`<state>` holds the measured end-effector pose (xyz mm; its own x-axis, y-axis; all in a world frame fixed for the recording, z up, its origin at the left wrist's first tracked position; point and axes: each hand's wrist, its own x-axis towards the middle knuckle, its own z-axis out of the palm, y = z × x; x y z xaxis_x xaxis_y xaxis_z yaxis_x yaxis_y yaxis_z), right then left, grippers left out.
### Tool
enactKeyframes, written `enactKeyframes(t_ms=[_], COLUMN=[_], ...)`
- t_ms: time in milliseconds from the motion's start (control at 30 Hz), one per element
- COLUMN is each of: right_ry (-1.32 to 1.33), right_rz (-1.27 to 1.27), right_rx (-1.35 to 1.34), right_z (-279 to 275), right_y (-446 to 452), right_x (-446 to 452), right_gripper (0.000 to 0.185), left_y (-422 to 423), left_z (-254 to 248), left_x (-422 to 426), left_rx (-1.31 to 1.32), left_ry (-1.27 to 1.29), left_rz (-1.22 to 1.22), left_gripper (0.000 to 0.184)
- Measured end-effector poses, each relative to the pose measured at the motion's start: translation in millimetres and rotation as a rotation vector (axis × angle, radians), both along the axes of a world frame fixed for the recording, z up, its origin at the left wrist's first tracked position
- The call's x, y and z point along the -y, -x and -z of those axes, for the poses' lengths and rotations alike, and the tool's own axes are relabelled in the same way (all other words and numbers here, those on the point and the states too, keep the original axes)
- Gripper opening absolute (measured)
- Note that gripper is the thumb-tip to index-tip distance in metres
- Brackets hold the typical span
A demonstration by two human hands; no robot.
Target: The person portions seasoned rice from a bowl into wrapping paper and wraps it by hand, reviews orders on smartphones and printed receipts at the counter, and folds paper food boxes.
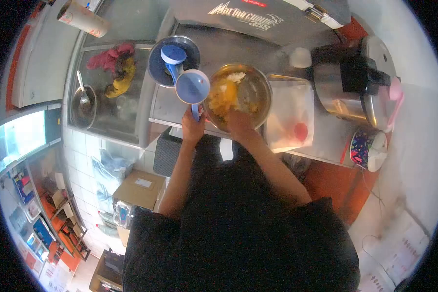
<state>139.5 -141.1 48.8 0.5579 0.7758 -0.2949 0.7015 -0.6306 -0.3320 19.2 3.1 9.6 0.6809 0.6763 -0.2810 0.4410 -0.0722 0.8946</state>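
Note:
My left hand (192, 127) is closed around the blue handle of a round scoop (192, 86), held upright with its pale inside facing me. Left of the big metal bowl (264, 104), the scoop overlaps its rim in the view. My right hand (240, 125) reaches over the bowl's near rim, fingers down at a yellow-orange and white mixture (225, 100). Those fingers are blurred and partly hidden, so their grip does not show. Behind the held scoop, a second blue scoop (173, 54) rests in a smaller metal bowl (153, 61).
A clear plastic bag or container (289, 109) with a red mark stands right of the bowl, near a large metal pot (345, 92). On the left is a sink (131, 104) with pink and yellow cloths (119, 65). A grey case (248, 19) sits behind.

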Motion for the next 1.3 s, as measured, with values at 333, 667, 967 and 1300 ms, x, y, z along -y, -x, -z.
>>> enactKeyframes(t_ms=[333, 667, 967, 1300], right_ry=[-0.032, 0.017, 0.045, 0.065], right_rz=[-0.071, -0.188, -0.048, -0.343], right_rx=[0.044, 0.049, -0.139, 0.405], right_z=[-23.0, -55.0, 13.5, 4.6], right_y=[-20.8, -27.2, -152.0, -27.8], right_x=[-12.3, 4.8, 29.9, 16.3], right_gripper=[0.020, 0.020, 0.027, 0.035], left_y=[0.0, 2.0, -1.3, -1.9], left_z=[-6.3, 3.5, -1.7, -3.6], left_x=[4.0, 5.6, 4.8, 5.5], left_rx=[0.021, 0.054, 0.045, 0.104], left_ry=[-0.085, -0.097, -0.165, -0.047], left_rz=[-0.038, -0.067, -0.048, -0.104], left_gripper=[0.032, 0.036, 0.031, 0.033])
